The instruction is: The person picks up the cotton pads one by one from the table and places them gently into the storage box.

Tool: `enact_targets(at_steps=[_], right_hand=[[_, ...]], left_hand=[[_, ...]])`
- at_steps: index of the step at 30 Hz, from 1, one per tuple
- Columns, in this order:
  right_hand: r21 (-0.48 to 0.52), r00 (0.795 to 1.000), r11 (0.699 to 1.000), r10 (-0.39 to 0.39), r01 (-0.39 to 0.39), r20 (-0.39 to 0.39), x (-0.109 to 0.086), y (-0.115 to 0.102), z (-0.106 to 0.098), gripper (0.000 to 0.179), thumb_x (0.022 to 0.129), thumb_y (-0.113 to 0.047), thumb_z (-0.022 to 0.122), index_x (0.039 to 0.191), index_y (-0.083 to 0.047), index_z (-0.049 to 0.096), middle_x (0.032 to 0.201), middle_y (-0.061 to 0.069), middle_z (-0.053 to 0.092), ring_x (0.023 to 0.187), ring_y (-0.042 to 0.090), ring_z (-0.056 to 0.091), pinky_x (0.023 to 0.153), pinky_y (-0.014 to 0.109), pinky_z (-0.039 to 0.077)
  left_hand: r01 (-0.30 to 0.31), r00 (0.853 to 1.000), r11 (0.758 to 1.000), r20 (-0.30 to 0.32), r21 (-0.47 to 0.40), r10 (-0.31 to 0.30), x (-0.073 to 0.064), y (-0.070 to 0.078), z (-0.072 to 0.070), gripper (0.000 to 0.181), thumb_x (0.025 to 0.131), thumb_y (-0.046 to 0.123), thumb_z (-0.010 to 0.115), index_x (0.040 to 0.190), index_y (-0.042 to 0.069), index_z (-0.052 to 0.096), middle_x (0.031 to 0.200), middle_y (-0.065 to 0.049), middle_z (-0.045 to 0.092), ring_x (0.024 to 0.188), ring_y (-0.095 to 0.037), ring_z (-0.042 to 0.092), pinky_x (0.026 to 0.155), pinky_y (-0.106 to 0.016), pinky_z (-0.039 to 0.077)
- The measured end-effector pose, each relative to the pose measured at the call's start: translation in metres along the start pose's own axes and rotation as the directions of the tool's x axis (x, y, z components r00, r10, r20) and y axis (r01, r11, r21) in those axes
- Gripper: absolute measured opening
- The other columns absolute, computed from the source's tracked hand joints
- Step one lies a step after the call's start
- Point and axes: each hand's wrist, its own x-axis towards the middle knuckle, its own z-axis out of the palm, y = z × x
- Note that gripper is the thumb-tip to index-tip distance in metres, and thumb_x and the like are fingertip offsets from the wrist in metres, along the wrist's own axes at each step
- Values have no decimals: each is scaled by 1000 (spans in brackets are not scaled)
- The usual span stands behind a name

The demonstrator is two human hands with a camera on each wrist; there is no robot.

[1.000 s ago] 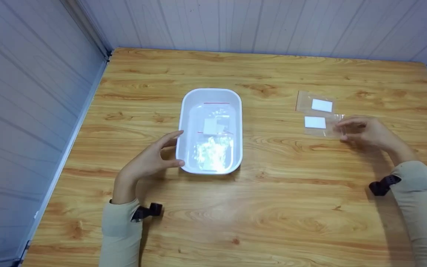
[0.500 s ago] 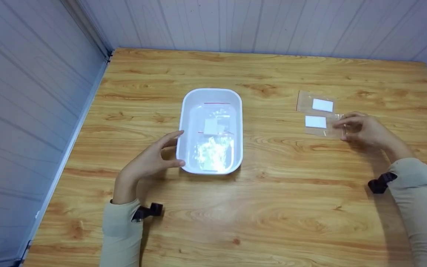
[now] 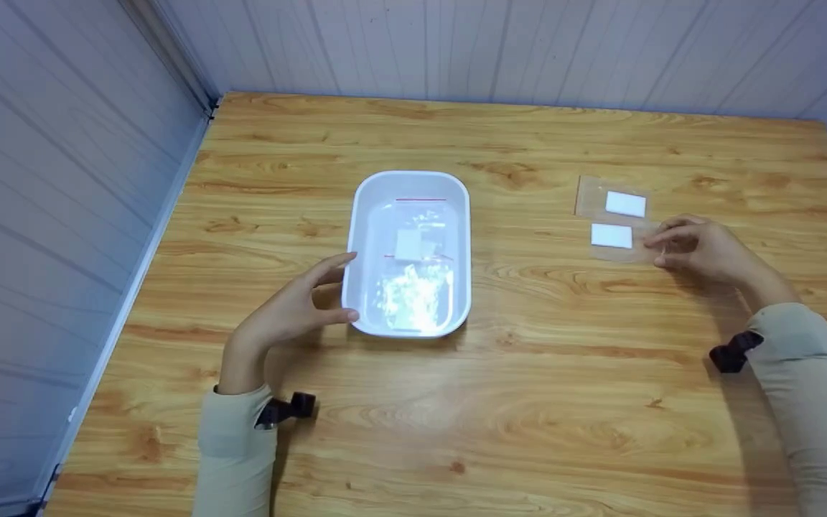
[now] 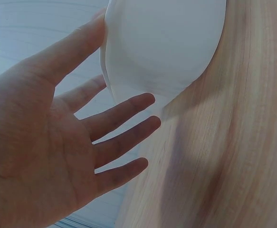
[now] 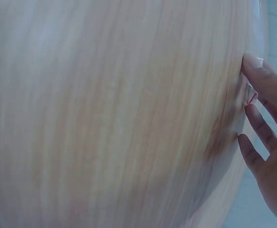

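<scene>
My left hand [image 3: 281,309] rests at the left side of a white plastic tub [image 3: 357,215], thumb and forefinger at its rim and the fingers spread and fairly straight. Clear zip bags [image 3: 410,287] with red seal lines lie inside the tub, partly washed out by glare. Over on the right, my right hand [image 3: 715,251] pinches the right end of a clear zip bag [image 3: 611,235] holding a white card. The right wrist view shows a bit of red seal line [image 5: 252,98] between its fingers. Just behind lies a second zip bag [image 3: 593,197] with a white card, overlapping the first.
The wood-grain table [image 3: 543,402] runs under everything. A pale panelled wall [image 3: 456,50] stands along its back edge, and another panel [image 3: 62,179] borders it on the left. Black camera mounts [image 3: 304,406] sit on both wrists.
The right hand has shifted slightly left and back, its fingers closing further on the end of the near bag. The left hand and the tub have stayed in place.
</scene>
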Motion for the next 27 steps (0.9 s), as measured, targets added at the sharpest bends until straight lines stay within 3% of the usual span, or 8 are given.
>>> enact_targets(at_steps=[6,12,21,27], right_hand=[[12,998,999,46,-46,-30,3,-4,2,23,93,-16,72,110,-1,74,126,15,56,116,29,49,87,18,37],[30,994,998,64,-62,-85,3,-7,4,29,93,-27,72,102,0,74,124,20,58,117,36,50,98,53,39],[32,989,997,80,-77,-124,0,-11,4,33,89,-34,76,99,-3,76,115,20,64,114,38,53,103,63,33],[0,980,1000,-2,2,-200,-3,-21,5,25,88,-23,78,92,1,75,109,25,66,113,42,52,103,64,30]], left_hand=[[22,1000,1000,0,5,-22,0,-1,-1,86,84,33,81,155,30,33,153,-11,39,141,-30,34,116,-55,20],[30,1000,1000,6,4,-30,1,-1,0,85,84,34,80,155,31,32,153,-12,39,142,-30,34,115,-56,20],[37,999,999,7,3,-37,1,0,0,85,84,36,80,155,32,32,153,-12,39,142,-31,33,115,-58,18],[27,1000,1000,6,-8,-26,1,-1,0,87,83,32,81,155,30,32,153,-13,38,142,-31,33,115,-56,20]])
